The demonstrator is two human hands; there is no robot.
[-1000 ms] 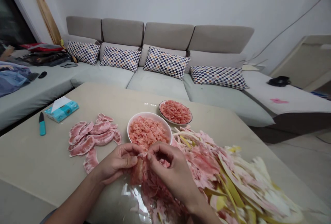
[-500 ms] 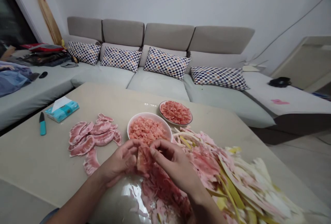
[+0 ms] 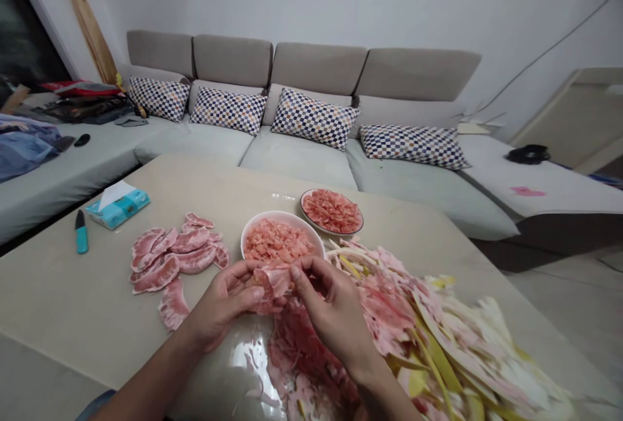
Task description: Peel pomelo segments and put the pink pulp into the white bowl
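Between my hands is a pink pomelo segment [image 3: 268, 283] with its thin membrane partly pulled open. My left hand [image 3: 226, 301] grips its left side, thumb pressed on the flesh. My right hand [image 3: 333, 314] pinches the membrane at the right edge between thumb and fingers. Just beyond them stands a white bowl [image 3: 247, 228] filled with peeled pomelo flesh [image 3: 280, 241]. Below and right of my hands lies a heap of peeled membranes [image 3: 306, 356] on the table. Several unpeeled pomelo segments [image 3: 178, 252] are spread to the left.
A dark-rimmed plate of pomelo flesh [image 3: 331, 211] stands behind the bowl. Thick rind and pith [image 3: 452, 343] cover the table's right side. A knife with a turquoise handle [image 3: 82, 238] and a tissue pack [image 3: 119, 210] lie at the far left. A sofa [image 3: 302, 161] runs behind the table [image 3: 204, 178].
The segment has turned and its membrane is peeled further open. My left thumb has come forward onto the flesh, while my right hand has shifted slightly right.
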